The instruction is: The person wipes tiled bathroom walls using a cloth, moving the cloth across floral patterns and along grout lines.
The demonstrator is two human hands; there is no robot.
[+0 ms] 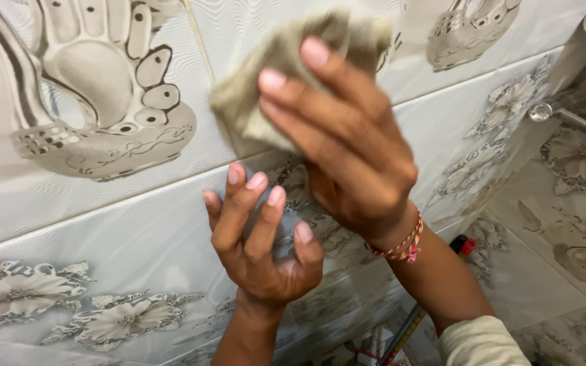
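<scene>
My right hand (pixel 347 142) presses a crumpled beige cloth (pixel 272 88) flat against a patterned grey and white tiled wall (pixel 103 224), fingers spread over the cloth. A braided thread band circles that wrist. Just below it, my left hand (pixel 259 237) rests with its fingertips against the same wall, fingers slightly bent and holding nothing.
The tiles carry raised floral and ornament designs. A chrome rail with round fittings (pixel 564 112) is fixed at the upper right where the walls meet. Low down, a thin handle with a red and black end (pixel 461 245) leans by the wall.
</scene>
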